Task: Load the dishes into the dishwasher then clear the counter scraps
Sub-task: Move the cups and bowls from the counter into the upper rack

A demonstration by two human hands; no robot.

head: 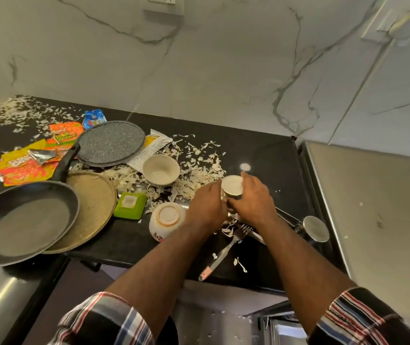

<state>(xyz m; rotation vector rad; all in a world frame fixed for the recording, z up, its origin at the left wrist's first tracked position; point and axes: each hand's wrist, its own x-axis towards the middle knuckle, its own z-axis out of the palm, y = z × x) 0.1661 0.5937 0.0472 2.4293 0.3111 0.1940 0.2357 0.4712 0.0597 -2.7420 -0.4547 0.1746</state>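
Gripping a small cup from both sides, your left hand and right hand meet above the black counter; the fingers of each curl round the cup's wall, and its pale flat end faces the camera. Beneath the hands lie a fork and other cutlery, partly hidden by your right wrist. Just left of the left hand, an overturned bowl rests on its side with its foot ring showing; farther back an upright bowl sits among pale shredded scraps. At the counter's left, a black frying pan overlaps a brass-coloured plate, with a speckled grey plate behind them and a green lidded box beside the brass plate. Orange and yellow snack wrappers lie near the pan's handle. To the right, a steel ladle rests near the counter's edge, beside a steel surface. Checked sleeves cover both upper arms.
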